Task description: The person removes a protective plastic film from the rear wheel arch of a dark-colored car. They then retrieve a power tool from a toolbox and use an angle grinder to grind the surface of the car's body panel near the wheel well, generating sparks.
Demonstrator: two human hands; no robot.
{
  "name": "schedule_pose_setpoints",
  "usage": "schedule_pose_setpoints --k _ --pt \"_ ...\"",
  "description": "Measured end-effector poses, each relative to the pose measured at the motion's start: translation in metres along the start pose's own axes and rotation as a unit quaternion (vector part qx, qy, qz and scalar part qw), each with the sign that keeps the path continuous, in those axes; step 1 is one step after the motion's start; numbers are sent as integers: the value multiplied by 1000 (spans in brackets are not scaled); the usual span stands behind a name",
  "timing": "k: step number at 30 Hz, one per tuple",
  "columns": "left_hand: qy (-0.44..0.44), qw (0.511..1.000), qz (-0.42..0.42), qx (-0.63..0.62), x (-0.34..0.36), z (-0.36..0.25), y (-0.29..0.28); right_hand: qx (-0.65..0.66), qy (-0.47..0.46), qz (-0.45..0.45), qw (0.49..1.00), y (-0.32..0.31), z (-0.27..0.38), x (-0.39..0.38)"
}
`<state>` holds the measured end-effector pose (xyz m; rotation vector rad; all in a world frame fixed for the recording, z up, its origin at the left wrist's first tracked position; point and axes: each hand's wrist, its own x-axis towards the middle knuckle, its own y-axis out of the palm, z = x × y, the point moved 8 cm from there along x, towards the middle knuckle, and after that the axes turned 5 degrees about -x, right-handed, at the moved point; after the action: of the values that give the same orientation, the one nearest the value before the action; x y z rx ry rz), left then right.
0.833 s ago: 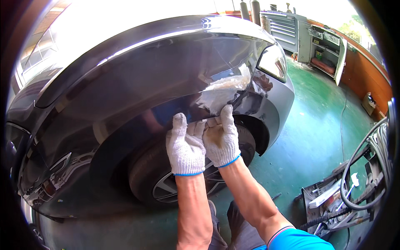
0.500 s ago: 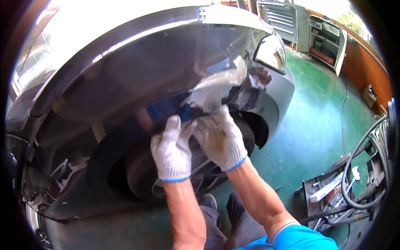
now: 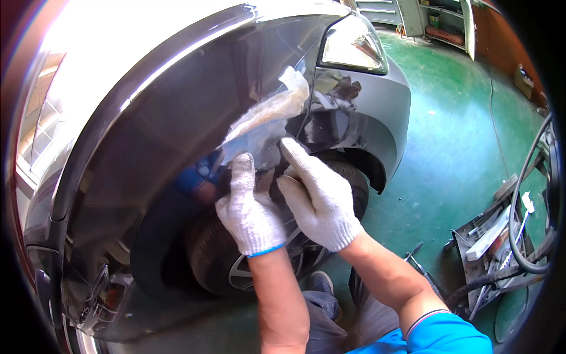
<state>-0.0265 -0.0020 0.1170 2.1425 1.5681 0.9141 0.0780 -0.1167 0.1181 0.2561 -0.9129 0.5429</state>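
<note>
A dark car fender (image 3: 194,88) fills the left and middle, with a pale, rough patch of body filler (image 3: 268,112) above its wheel arch. My left hand (image 3: 250,212), in a white knit glove, is at the arch edge just below the patch. One finger stretches up against the fender; the other fingers are partly hidden. My right hand (image 3: 321,203), gloved alike, points its index finger at the patch's lower edge, its thumb apart and lower down. I see no tool in either hand. Behind both hands is the wheel (image 3: 218,259).
Past the fender are a headlight (image 3: 354,44) and a grey bumper (image 3: 383,100) with dark, scuffed areas. A cart with tools (image 3: 489,236) and a looped hose (image 3: 519,194) stands at right. An open cabinet (image 3: 445,23) is at the far right, beyond the green floor (image 3: 436,147).
The view has shifted, and the car's front fills more of it. My right index finger now stretches out to the patch's lower edge, and my hands are slightly further apart.
</note>
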Motion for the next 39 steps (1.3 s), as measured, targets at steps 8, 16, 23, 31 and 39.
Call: schedule_pose_setpoints --k 8,16,23,31,39 --pt "-2 998 -25 55 -4 -8 4 -163 21 161 973 31 18 15" --pt "-22 943 75 325 -31 -25 -9 -245 -51 129 960 4 8 23" --pt "446 324 314 773 -73 -80 28 -79 110 75 988 -79 -51 -23" --pt "481 196 455 723 -41 -39 76 -12 216 54 975 -85 -88 -62" --pt "497 195 470 703 -40 -37 94 -15 273 76 959 -94 -108 -97"
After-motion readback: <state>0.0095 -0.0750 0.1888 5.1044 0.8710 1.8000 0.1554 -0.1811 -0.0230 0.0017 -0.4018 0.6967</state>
